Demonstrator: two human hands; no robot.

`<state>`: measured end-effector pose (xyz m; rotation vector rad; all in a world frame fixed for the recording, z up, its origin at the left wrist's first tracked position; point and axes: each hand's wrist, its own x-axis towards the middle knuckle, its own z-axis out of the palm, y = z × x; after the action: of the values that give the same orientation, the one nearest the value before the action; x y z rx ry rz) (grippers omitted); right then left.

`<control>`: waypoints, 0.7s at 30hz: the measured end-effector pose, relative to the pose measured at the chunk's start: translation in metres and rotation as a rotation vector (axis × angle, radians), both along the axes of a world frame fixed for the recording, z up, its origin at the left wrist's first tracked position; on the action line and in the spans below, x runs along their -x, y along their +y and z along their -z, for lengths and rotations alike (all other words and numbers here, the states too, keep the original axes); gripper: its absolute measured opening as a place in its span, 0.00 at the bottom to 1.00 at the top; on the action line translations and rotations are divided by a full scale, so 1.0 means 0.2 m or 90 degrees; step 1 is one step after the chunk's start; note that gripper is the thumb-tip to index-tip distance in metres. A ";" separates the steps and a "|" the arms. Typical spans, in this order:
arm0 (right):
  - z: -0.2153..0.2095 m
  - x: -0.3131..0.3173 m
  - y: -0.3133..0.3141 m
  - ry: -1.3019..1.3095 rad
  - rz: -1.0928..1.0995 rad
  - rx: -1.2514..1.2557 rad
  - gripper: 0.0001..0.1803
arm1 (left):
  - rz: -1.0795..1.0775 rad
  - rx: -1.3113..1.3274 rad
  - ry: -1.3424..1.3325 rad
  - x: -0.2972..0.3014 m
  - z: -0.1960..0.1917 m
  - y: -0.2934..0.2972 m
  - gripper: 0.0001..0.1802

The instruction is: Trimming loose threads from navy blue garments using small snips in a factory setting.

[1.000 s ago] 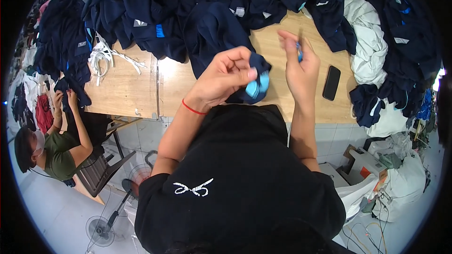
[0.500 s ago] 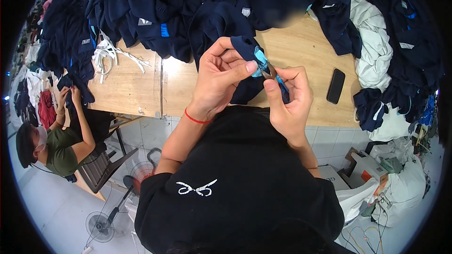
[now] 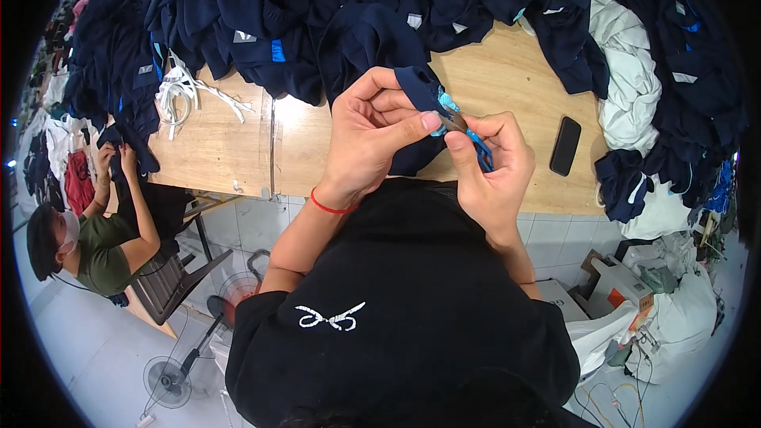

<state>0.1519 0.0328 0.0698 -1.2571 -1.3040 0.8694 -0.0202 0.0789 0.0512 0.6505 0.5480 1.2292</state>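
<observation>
My left hand (image 3: 366, 133) pinches the edge of a navy garment (image 3: 415, 85) between thumb and fingers. Light blue trim (image 3: 446, 101) shows along that edge, beside the thumb. In my right hand (image 3: 498, 178) is a pair of thread snips with a blue handle (image 3: 481, 152), gripped between thumb and fingers. The snips' metal blades (image 3: 453, 120) meet the trim close to my left thumb. The rest of the garment hangs below and behind my left hand, over the table edge.
Heaped navy garments (image 3: 230, 0) cover the table's far side. White cords (image 3: 178, 99) lie on the wooden table (image 3: 309, 139) at left, a black phone (image 3: 564, 146) at right near white cloth (image 3: 626, 63). A co-worker (image 3: 103, 246) handles navy cloth at far left.
The garment edge has turned slightly in my left hand, and its trim looks more bunched. My right hand has shifted a little rightward, showing more of the snips' blue handle.
</observation>
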 end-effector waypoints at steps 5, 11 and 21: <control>0.00 0.00 0.01 0.043 -0.016 -0.002 0.12 | 0.000 -0.014 0.012 0.00 0.01 0.00 0.20; 0.00 0.00 0.00 0.086 -0.028 0.020 0.10 | 0.012 -0.023 0.012 0.00 0.02 0.00 0.20; 0.05 -0.04 0.00 0.147 -0.044 0.090 0.08 | 0.011 0.033 0.018 0.01 0.03 0.01 0.20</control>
<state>0.1607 0.0333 0.0608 -1.1858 -1.1223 1.1383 -0.0216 0.0800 0.0453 0.6292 0.5948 1.1878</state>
